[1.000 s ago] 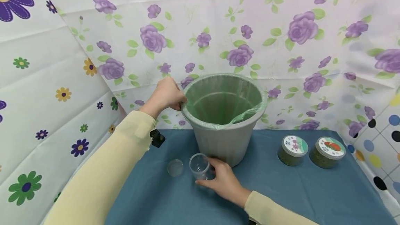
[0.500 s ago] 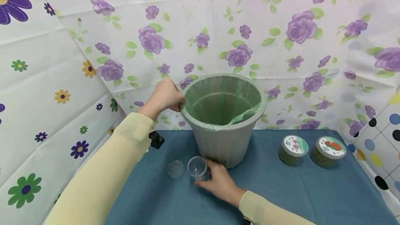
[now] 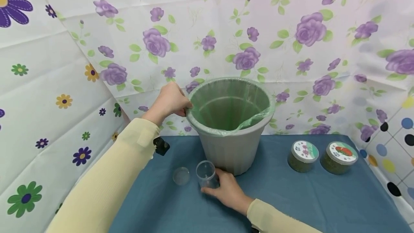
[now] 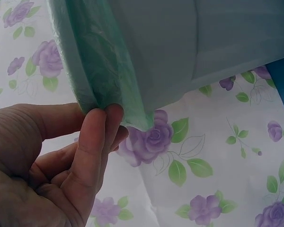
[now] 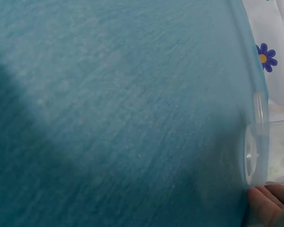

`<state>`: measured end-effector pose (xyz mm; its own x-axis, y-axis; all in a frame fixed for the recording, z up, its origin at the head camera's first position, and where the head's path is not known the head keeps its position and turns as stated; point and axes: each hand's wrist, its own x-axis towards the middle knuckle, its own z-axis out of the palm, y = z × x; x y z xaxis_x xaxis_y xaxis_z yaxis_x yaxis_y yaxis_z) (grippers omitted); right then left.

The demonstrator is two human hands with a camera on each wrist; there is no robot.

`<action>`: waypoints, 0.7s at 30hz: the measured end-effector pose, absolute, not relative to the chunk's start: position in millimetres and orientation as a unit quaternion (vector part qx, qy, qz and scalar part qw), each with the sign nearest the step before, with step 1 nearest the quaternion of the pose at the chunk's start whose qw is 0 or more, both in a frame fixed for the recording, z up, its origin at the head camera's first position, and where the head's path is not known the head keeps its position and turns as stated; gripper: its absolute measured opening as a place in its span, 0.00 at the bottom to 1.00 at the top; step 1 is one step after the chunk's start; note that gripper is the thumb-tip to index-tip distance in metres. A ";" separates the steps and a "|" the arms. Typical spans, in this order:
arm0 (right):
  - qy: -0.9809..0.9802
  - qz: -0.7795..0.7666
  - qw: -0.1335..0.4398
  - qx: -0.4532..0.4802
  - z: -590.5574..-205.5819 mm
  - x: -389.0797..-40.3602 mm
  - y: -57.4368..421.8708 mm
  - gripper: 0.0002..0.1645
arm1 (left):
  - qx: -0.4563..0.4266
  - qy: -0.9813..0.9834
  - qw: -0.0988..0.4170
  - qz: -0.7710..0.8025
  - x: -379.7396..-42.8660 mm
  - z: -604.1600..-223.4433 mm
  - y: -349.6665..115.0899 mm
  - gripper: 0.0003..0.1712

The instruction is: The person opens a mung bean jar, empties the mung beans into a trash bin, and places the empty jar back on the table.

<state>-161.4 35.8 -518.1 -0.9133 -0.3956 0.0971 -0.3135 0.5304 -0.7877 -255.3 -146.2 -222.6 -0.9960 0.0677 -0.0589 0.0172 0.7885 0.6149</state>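
Observation:
A grey bucket (image 3: 228,150) stands at the back of the table, lined with a thin green plastic bag (image 3: 223,118). My left hand (image 3: 173,100) pinches the bag at the bucket's left rim. In the left wrist view the thumb and fingertips of that left hand (image 4: 71,161) meet on the rim, and a green flap of the bag (image 4: 113,71) hangs over the outside. In front of the bucket, low over the table, my right hand (image 3: 229,191) grips a clear plastic cup (image 3: 206,179) from its right side, mouth up. Its fingers (image 5: 267,203) show at the right wrist view's edge.
Left of the cup lies a small round clear lid (image 3: 181,176). Two lidded tubs, one with a flower label (image 3: 303,155) and one with a tomato label (image 3: 339,157), stand at the right. Flowered sheets (image 3: 207,28) back the blue tablecloth (image 3: 284,197).
The cup has tipped slightly left and come back to about its first stance, with my right forearm a little farther left. My left hand keeps its pinch at the rim.

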 end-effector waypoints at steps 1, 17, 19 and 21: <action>0.873 -0.441 0.049 -0.201 -519.2 -161.3 36.7 0.42 | 0.023 0.944 0.039 0.326 -255.3 -223.1 -145.8 0.12; 0.903 -0.377 0.052 -0.198 -478.7 -148.4 85.5 0.33 | -0.014 0.928 0.047 0.369 -254.2 -229.5 -146.6 0.10; 0.908 -0.371 0.038 -0.190 -470.0 -145.7 95.2 0.27 | -0.016 0.925 0.045 0.376 -253.2 -230.2 -147.1 0.10; 0.914 -0.364 0.017 -0.180 -461.5 -143.4 105.3 0.22 | -0.018 0.922 0.043 0.384 -252.0 -231.1 -147.4 0.10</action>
<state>-143.4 105.3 -461.5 -0.9343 -0.3418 0.1007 -0.3175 0.6700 -0.6710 -252.0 -147.4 -231.1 -0.9958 0.0003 -0.0920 -0.0651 0.7048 0.7064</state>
